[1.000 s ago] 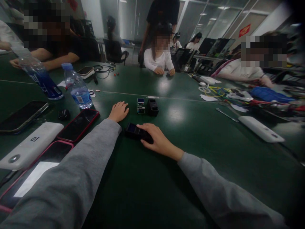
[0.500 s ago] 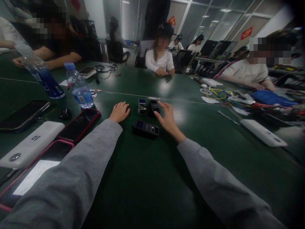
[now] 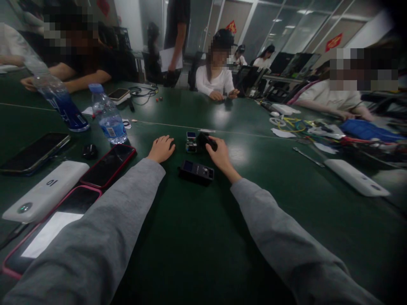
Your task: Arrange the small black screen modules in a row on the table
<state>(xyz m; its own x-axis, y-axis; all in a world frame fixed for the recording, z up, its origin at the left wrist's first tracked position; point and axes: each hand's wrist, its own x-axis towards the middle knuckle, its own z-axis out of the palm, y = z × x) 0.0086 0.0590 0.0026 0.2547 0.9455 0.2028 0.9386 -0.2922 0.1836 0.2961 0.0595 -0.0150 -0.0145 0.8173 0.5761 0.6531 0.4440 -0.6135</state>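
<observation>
My right hand (image 3: 218, 154) is closed around a small black block (image 3: 205, 139) on the green table (image 3: 178, 237). Beside that block on its left stands a small module with a blue top (image 3: 190, 142). A flat black device with a little screen (image 3: 196, 171) lies just in front of both, untouched. My left hand (image 3: 161, 148) rests on the table left of the module, fingers loosely curled down, holding nothing. Both arms wear grey sleeves.
To the left lie a red-cased phone (image 3: 108, 165), a white power bank (image 3: 46, 190), a pink-edged tablet (image 3: 47, 228), another phone (image 3: 34, 152) and two water bottles (image 3: 110, 116). Another white power bank (image 3: 356, 177) and tangled wires (image 3: 295, 123) lie right. Other people sit around the table.
My right hand let go of the flat black device, reached forward and closed on the small black block. My left hand stayed put.
</observation>
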